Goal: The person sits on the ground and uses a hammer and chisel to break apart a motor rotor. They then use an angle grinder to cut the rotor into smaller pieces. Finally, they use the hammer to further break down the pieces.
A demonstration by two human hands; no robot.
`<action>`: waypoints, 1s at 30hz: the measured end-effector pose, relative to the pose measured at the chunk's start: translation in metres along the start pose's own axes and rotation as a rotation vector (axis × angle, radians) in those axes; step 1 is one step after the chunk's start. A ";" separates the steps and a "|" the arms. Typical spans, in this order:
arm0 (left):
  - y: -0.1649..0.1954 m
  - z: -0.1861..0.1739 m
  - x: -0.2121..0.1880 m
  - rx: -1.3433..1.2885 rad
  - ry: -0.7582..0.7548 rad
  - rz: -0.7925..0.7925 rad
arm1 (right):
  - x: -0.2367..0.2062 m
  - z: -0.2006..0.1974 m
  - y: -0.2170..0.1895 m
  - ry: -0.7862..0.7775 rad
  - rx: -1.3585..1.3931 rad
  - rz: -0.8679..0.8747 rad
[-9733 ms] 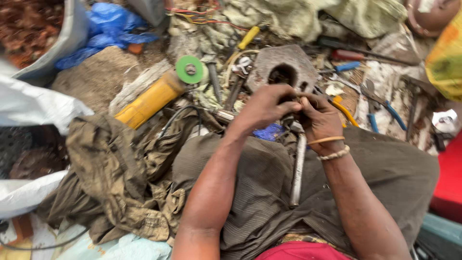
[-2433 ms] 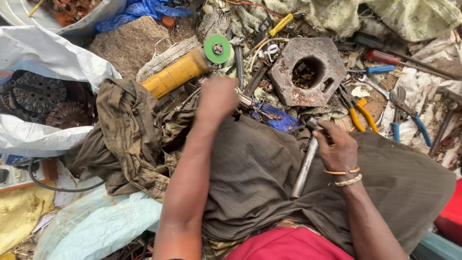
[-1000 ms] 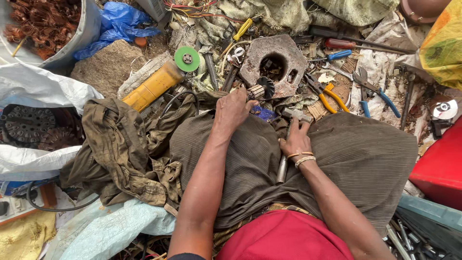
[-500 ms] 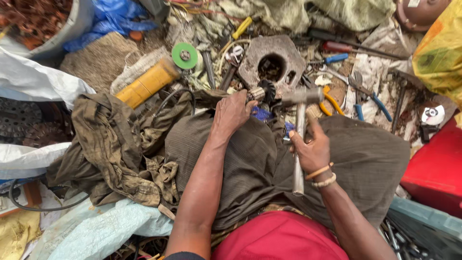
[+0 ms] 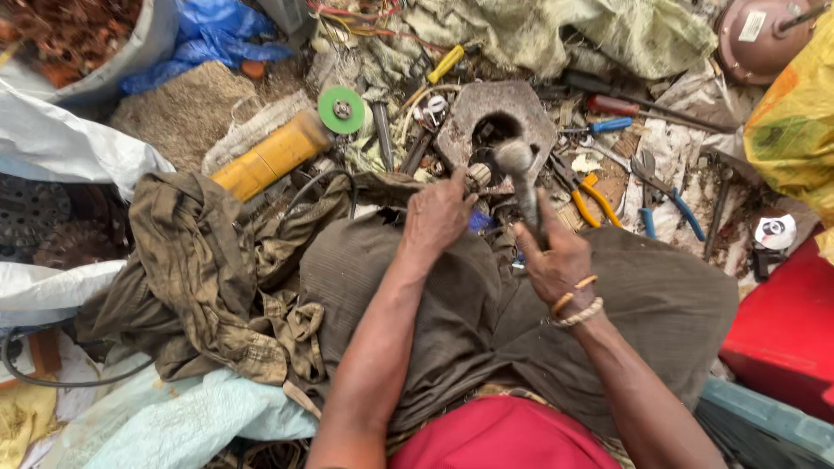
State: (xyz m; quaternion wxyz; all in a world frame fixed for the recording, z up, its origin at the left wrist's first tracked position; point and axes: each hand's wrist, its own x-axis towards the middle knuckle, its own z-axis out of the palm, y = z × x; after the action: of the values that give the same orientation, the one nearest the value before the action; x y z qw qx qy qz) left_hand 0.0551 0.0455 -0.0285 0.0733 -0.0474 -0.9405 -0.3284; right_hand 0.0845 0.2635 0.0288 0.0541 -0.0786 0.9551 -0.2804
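My right hand (image 5: 556, 256) grips a steel hammer (image 5: 521, 178) by its handle, the head raised toward me over a rusty hexagonal metal block (image 5: 497, 122) with a round hole. My left hand (image 5: 437, 213) is closed on a small metal part (image 5: 478, 174) at the block's near edge; what the part is stays unclear. Both forearms reach out over my lap, which is covered in brown cloth (image 5: 486, 304). Beaded bracelets sit on my right wrist.
An angle grinder with a yellow body (image 5: 271, 156) and green disc (image 5: 340, 108) lies to the left. Orange-handled pliers (image 5: 595, 195), blue-handled pliers (image 5: 669, 204), screwdrivers and wires litter the ground. Rags (image 5: 200, 260), white sacks (image 5: 69, 148) and a red box (image 5: 782, 321) surround me.
The hammer has swung up from lying low beside my lap to standing raised over the block. My left hand stays at the block's near edge.
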 end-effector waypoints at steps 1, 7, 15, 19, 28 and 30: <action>-0.003 -0.003 0.000 -0.037 -0.118 -0.058 | -0.006 -0.010 -0.002 0.054 0.011 -0.011; -0.012 -0.003 0.001 -0.032 -0.184 -0.069 | -0.002 -0.002 -0.012 0.226 0.220 -0.068; 0.010 0.013 -0.001 0.001 -0.017 0.092 | 0.022 -0.020 0.007 -0.025 0.413 0.329; 0.025 0.008 0.009 -0.158 -0.291 -0.167 | 0.010 -0.035 0.007 -0.007 0.512 0.394; 0.052 0.053 -0.002 -0.644 -0.239 -0.667 | -0.019 0.013 0.009 -0.102 0.857 0.608; 0.049 0.056 -0.005 -0.627 -0.153 -0.675 | -0.020 0.012 0.011 -0.112 0.932 0.599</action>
State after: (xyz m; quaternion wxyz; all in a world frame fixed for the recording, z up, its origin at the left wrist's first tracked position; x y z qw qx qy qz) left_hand 0.0608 0.1181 -0.0426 -0.1250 0.2171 -0.7613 -0.5980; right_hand 0.1048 0.2704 0.0137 0.2114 0.2138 0.7063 -0.6409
